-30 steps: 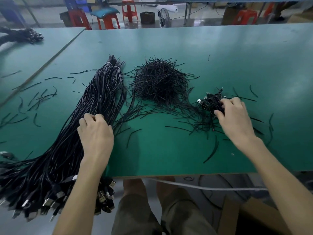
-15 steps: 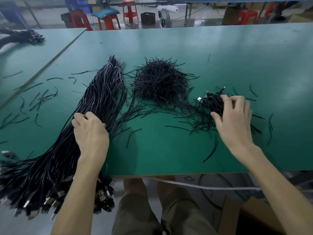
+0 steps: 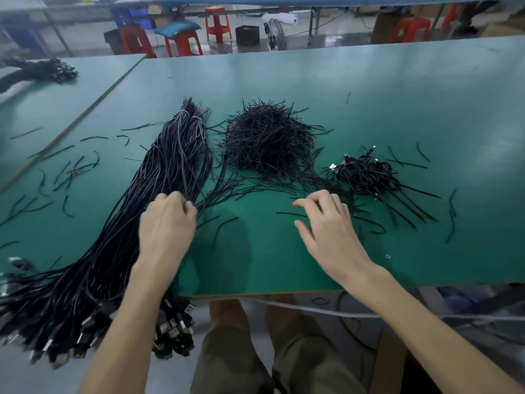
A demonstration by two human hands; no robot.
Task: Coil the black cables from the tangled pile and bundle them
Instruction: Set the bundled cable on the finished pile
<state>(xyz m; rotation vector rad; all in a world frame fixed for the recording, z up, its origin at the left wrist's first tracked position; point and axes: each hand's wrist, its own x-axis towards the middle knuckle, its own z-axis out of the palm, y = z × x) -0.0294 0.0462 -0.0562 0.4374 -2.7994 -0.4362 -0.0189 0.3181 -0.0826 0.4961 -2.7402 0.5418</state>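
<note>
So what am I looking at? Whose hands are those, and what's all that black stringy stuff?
Those are a person's two bare hands, no machine. The camera sits on their head and looks down. On the green table lies a big bundle of long black cables, plugs hanging over the near edge. In the middle is a heap of short black strands, and on the right a small pile of coiled cables. The left hand has its fingers curled into the long black cables. The right hand is open and holds nothing.

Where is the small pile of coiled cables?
In the head view, the coiled cables lie right of the mound of short ties, on the green table, just beyond the right hand.
</note>
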